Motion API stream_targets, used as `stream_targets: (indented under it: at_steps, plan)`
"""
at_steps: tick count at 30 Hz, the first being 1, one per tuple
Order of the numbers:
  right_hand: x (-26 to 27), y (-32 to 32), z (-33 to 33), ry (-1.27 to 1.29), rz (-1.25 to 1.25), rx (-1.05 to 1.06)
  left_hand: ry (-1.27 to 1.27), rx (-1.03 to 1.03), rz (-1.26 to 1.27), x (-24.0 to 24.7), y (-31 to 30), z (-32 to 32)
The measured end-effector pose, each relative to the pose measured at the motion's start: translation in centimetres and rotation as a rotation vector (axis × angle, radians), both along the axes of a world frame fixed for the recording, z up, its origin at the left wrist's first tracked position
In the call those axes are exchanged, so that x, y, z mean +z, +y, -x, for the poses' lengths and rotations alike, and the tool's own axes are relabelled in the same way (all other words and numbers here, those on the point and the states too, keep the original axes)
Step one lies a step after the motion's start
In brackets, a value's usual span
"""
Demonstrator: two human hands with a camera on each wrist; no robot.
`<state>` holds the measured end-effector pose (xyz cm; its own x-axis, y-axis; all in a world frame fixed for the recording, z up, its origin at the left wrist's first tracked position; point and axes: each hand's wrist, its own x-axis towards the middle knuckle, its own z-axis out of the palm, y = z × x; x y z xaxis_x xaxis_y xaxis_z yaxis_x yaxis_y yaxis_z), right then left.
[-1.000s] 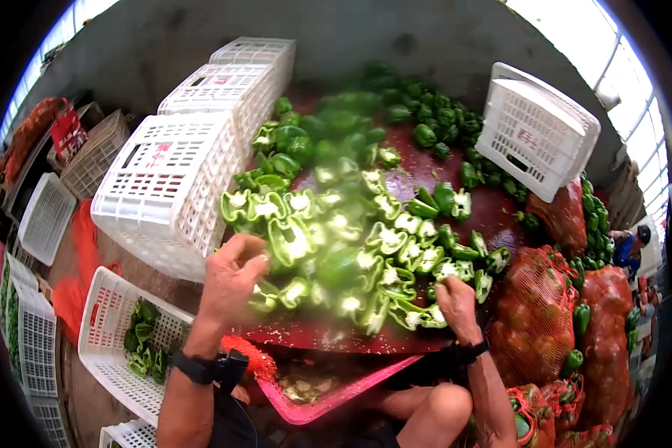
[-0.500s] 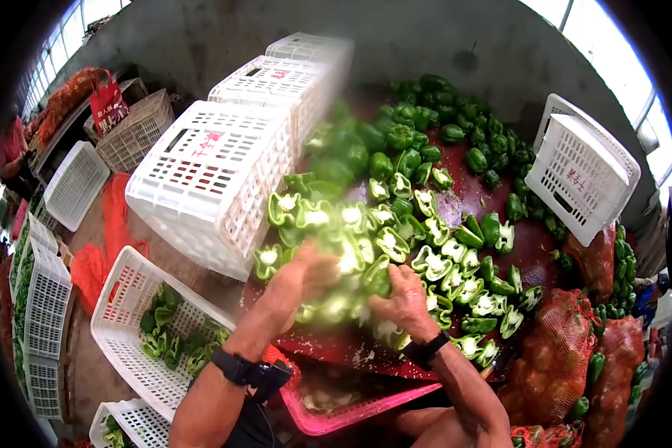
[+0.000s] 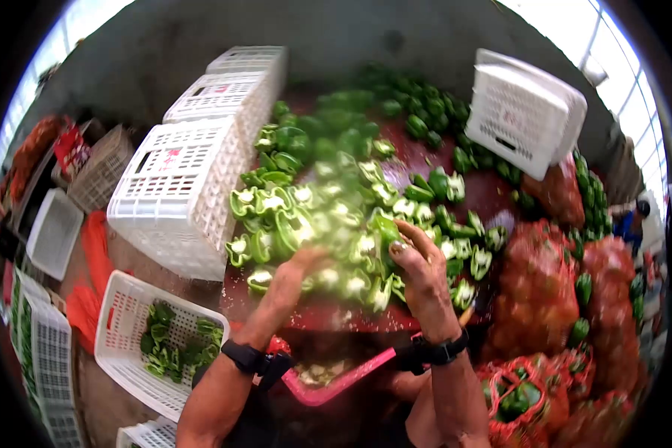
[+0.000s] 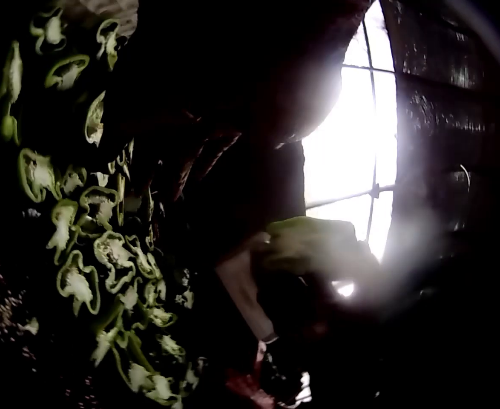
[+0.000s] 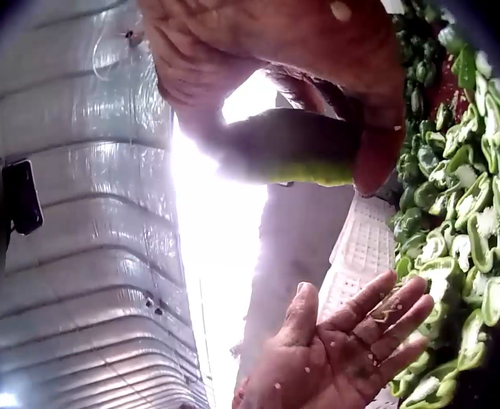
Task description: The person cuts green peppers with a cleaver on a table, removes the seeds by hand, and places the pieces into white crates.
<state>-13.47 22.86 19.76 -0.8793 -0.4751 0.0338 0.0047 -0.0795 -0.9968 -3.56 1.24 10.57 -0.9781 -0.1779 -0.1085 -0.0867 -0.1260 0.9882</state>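
Observation:
My right hand (image 3: 425, 280) grips a piece of green bell pepper (image 3: 387, 237) between thumb and fingers, above the near side of the pile. In the right wrist view the same pepper piece (image 5: 293, 149) spans from thumb to fingers, backlit. My left hand (image 3: 297, 275) is held over the pile's left part, blurred in the head view. The right wrist view shows this left hand (image 5: 344, 354) with its palm bare and fingers spread. Below both hands lie many halved peppers (image 3: 381, 293), pale cores showing, on a dark red tabletop (image 3: 328, 319).
White crates (image 3: 168, 168) line the table's left side; more white crates (image 3: 526, 112) stand at the back right. A white crate (image 3: 119, 366) on the floor holds green pieces. A pink tub (image 3: 351, 381) sits under the front edge. Red mesh sacks (image 3: 534, 299) stand at right.
The right hand has come in from the pile's right part toward the middle and now holds a pepper piece up. The left hand has moved right over the pile. The head view has shifted.

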Motion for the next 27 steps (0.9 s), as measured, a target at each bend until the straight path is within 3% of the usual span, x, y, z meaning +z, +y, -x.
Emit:
stream_targets:
  at_steps: [5, 8, 10, 12, 14, 16, 18, 19, 22, 23, 24, 26, 27]
  plan:
    - [-0.5, 3.3, -0.2, -0.074, 0.163, -0.116, 0.224, 0.165, 0.470, 4.2, 2.8, -3.7]
    - [0.9, 4.9, -1.6, -0.072, 0.175, -0.161, 0.592, 0.160, 1.116, 0.2, 6.0, -6.2]
    - [0.4, 5.0, -1.3, -0.096, 0.178, -0.160, 0.433, -0.012, 1.323, -6.3, 8.2, -6.9]
    - [1.0, 4.8, -1.4, -0.096, 0.195, -0.146, -0.128, -0.135, 1.403, -10.9, 10.8, -7.1]
    - [1.0, 4.6, -0.8, -0.136, 0.208, -0.147, 0.056, -0.123, 1.382, -8.8, 11.7, -7.8]
    - [1.4, 5.2, -0.8, -0.105, 0.178, -0.115, 0.214, 0.025, 1.530, -5.5, 11.0, -8.0]
    - [1.1, 5.3, -0.2, -0.116, 0.196, -0.095, 0.422, 0.277, 1.483, -2.7, 10.6, -8.1]
    - [1.2, 5.3, 0.1, -0.107, 0.217, -0.089, 0.368, 0.329, 1.379, -3.5, 9.9, -8.2]
    - [1.1, 4.8, 0.1, -0.089, 0.208, -0.078, -0.283, -0.378, 1.269, -7.0, 7.9, -6.0]
    - [1.0, 4.6, 0.1, -0.098, 0.197, -0.070, 0.170, -0.121, 1.502, -10.7, 7.9, -7.9]
    - [0.9, 4.4, 0.1, -0.107, 0.182, -0.058, 0.235, -0.092, 1.515, -10.8, 7.5, -8.1]
    - [-0.7, 3.9, 0.4, -0.170, 0.266, 0.017, 0.171, -0.005, 1.164, -6.4, 8.6, -7.2]
    - [-1.7, 3.5, 0.6, -0.228, 0.331, 0.058, 0.022, 0.059, 0.780, -2.9, 9.3, -7.5]
